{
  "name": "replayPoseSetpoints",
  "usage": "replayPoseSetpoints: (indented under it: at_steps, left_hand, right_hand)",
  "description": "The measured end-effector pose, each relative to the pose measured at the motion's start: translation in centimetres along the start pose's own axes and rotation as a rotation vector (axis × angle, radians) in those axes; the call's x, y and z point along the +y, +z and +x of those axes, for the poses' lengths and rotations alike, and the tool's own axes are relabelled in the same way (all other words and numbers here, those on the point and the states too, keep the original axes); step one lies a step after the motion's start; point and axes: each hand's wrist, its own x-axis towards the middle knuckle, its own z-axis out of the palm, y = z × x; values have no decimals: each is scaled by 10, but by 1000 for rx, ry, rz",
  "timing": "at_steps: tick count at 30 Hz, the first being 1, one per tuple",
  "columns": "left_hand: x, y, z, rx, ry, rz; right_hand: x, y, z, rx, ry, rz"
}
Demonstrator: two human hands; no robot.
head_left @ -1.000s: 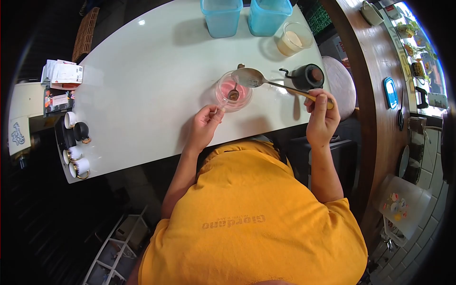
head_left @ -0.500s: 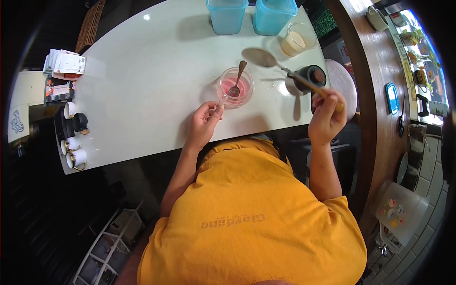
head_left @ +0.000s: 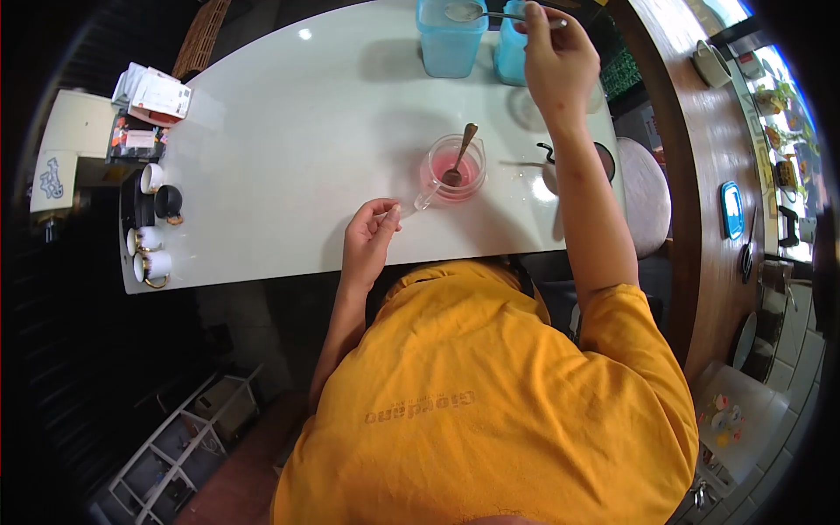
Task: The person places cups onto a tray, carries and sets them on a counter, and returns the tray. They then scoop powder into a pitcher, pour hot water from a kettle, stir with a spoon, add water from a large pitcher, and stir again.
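My right hand (head_left: 560, 70) is closed round the handle of a metal spoon (head_left: 464, 10), whose bowl is over the top of the left blue container (head_left: 451, 51). My left hand (head_left: 372, 236) has its fingers curled together just left of the handle of a clear glass cup (head_left: 433, 185), with a small gap between them. Pink liquid is in the cup, and a smaller spoon (head_left: 465, 146) leans in it. The right blue container (head_left: 509, 63) is partly hidden by my right hand.
A black lidded pot (head_left: 604, 161) lies partly behind my right forearm, at the right of the white table (head_left: 280, 175). White cups (head_left: 150, 264) and a black holder (head_left: 133, 203) line the left edge, below papers (head_left: 157, 94). A wooden counter (head_left: 691, 192) runs along the right.
My right hand has moved up and away from me with the spoon, from beside the black pot to the blue containers. My left hand has come off the cup's handle.
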Motion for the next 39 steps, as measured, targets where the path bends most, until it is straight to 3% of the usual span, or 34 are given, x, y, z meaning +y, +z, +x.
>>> replayPoseSetpoints:
  at_steps: [9,20,26,29,33,36,39]
  left_hand:
    - [0,-9,-12,110,14,-55]
    - [4,-3,-6,76,9,-51]
    - [1,-3,2,22,4,-31]
    - [0,-5,3,19,-16,-41]
    - [4,0,5,-3,-24,-69]
    - [9,9,10,-68,-6,-83]
    - [11,16,15,-125,9,-62]
  right_hand:
    - [27,41,9,-237,86,-472]
    - [53,32,13,-309,90,-503]
    - [-12,-29,-22,-217,7,-352]
    - [0,-94,-44,-23,-59,-573]
    - [19,-162,-92,42,-37,-927]
    - [43,-185,-134,32,87,-998]
    - [49,-186,-153,65,390,-702]
